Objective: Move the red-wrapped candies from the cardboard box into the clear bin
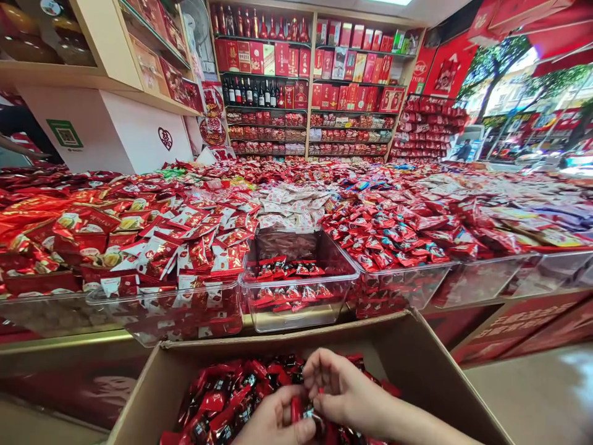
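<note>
An open cardboard box stands in front of me, with many red-and-black wrapped candies heaped inside. Both of my hands are over this heap, close together. Red wrapped candy shows between the thumb and fingers of my left hand. My right hand is curled just beside it, with a bit of red wrapper visible at its fingertips. How many candies the fingers hold is hidden. Beyond the box, a clear plastic bin holds a low layer of similar red-and-black packets.
Bins heaped with red-and-white packets and small red packets flank the clear bin. White packets lie behind it. Shelves of bottles and red boxes line the back. The street shows at right.
</note>
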### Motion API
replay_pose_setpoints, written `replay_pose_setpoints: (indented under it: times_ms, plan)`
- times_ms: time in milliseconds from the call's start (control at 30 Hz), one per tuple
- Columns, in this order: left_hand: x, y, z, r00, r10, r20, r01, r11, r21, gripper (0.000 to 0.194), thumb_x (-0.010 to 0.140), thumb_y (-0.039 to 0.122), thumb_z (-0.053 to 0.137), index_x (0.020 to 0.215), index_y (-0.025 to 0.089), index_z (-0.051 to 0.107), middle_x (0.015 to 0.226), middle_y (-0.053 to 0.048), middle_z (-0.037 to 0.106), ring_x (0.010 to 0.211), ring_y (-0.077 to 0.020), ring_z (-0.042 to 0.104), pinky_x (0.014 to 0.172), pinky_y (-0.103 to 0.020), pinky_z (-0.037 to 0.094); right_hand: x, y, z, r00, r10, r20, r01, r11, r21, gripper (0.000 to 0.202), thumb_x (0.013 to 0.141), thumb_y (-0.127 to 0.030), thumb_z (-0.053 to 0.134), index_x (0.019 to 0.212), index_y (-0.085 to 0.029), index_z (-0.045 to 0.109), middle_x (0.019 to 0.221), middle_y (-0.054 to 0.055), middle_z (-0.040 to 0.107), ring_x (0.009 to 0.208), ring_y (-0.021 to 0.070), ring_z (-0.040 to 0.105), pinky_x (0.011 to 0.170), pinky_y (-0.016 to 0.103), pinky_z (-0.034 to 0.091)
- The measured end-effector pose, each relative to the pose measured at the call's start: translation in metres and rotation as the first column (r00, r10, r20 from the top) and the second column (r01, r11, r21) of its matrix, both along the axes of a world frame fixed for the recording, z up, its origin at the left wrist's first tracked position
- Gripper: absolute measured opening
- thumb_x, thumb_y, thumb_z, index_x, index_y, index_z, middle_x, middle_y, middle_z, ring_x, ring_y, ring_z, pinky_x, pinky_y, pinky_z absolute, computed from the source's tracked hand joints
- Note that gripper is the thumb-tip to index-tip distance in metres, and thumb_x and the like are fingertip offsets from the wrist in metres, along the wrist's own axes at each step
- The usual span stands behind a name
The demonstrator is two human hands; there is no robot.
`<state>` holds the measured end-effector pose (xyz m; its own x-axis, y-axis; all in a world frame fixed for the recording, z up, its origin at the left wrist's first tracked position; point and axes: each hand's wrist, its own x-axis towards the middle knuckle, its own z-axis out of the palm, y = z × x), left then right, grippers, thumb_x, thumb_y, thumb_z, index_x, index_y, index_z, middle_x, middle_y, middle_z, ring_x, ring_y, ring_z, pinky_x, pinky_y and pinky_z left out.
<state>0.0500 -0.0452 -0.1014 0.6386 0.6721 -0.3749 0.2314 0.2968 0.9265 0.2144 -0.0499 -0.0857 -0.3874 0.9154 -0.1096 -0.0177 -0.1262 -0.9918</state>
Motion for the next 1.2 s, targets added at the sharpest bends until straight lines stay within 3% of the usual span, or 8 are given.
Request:
replay_pose_setpoints:
  times_ms: [133,267,433,667,767,967,1133,1200]
  plan:
    - [0.004,-0.003,0.003,0.969,0.23,0.088,-0.216,0.966,-0.145,0.05,0.06,0.037,0.066,0.098,0.012,0.044,0.062,-0.003,0.061,0.056,-0.0165,0.058,0.048,-0.024,0.041,0.001,-0.002,0.001,0.989,-0.128,-0.07,0.122,0.99,-0.077,0.026,0.06,-0.012,0.054,0.085,-0.016,0.048,0.078,0.0,0.052,0.069,0.0082,0.05,0.061,0.02,0.038]
    - [0.002,-0.006,0.014,0.956,0.264,0.129,-0.248,0.96,-0.129,0.036,0.068,0.031,0.061,0.096,0.014,0.048,0.071,-0.002,0.061,0.067,-0.0184,0.06,0.054,-0.025,0.043,0.007,-0.003,0.0,0.988,-0.135,0.07,0.142,0.983,-0.113,0.016,0.067,-0.025,0.054,0.077,-0.013,0.054,0.06,-0.003,0.05,0.049,0.005,0.041,0.048,0.019,0.034]
    - [0.003,-0.007,0.02,0.92,0.338,0.2,-0.292,0.929,-0.227,0.025,0.076,0.028,0.052,0.096,0.013,0.05,0.084,-0.007,0.062,0.072,-0.0169,0.06,0.056,-0.021,0.041,0.007,-0.003,0.009,0.984,-0.175,0.017,0.176,0.975,-0.132,0.022,0.065,-0.03,0.058,0.077,-0.012,0.056,0.061,-0.002,0.051,0.049,0.0041,0.041,0.048,0.018,0.033]
    - [0.005,-0.005,0.024,0.851,0.483,0.206,-0.421,0.862,-0.282,0.021,0.071,0.025,0.059,0.089,0.016,0.051,0.075,-0.001,0.061,0.067,-0.0137,0.06,0.053,-0.017,0.041,0.009,-0.001,0.011,0.983,-0.182,-0.01,0.179,0.974,-0.14,0.025,0.065,-0.036,0.057,0.074,-0.013,0.053,0.058,-0.003,0.051,0.048,0.0059,0.045,0.048,0.02,0.038]
    - [0.002,0.0,0.023,0.816,0.563,0.131,-0.535,0.822,-0.196,0.018,0.067,0.024,0.063,0.075,0.015,0.049,0.064,0.002,0.06,0.058,-0.0113,0.059,0.047,-0.015,0.038,0.009,-0.001,0.005,0.988,-0.155,0.027,0.157,0.979,-0.132,0.025,0.066,-0.036,0.056,0.073,-0.013,0.051,0.055,-0.003,0.051,0.048,0.0069,0.047,0.049,0.021,0.039]
    - [0.003,-0.002,0.019,0.901,0.399,0.168,-0.405,0.915,-0.003,0.015,0.066,0.023,0.063,0.076,0.015,0.054,0.069,0.001,0.062,0.064,-0.0103,0.055,0.058,-0.018,0.041,0.005,-0.004,-0.008,0.987,-0.099,0.126,0.101,0.995,-0.013,0.025,0.065,-0.036,0.058,0.074,-0.013,0.054,0.063,-0.001,0.052,0.055,0.0066,0.043,0.052,0.02,0.035]
    - [0.003,-0.007,0.014,0.91,0.382,0.161,-0.365,0.923,-0.122,0.023,0.065,0.02,0.065,0.084,0.017,0.052,0.077,0.002,0.062,0.068,-0.0098,0.053,0.058,-0.018,0.039,0.002,-0.007,-0.008,0.979,-0.154,0.132,0.158,0.987,-0.027,0.024,0.068,-0.037,0.055,0.068,-0.013,0.052,0.06,-0.001,0.05,0.053,0.0074,0.043,0.051,0.021,0.036]
    - [0.001,-0.006,0.013,0.908,0.39,0.155,-0.357,0.912,-0.201,0.022,0.067,0.021,0.063,0.085,0.015,0.052,0.077,0.0,0.061,0.067,-0.0097,0.053,0.059,-0.019,0.039,0.003,-0.009,-0.002,0.964,-0.161,0.212,0.142,0.985,0.101,0.023,0.07,-0.037,0.052,0.076,-0.015,0.052,0.066,0.001,0.053,0.058,0.0093,0.046,0.054,0.022,0.038]
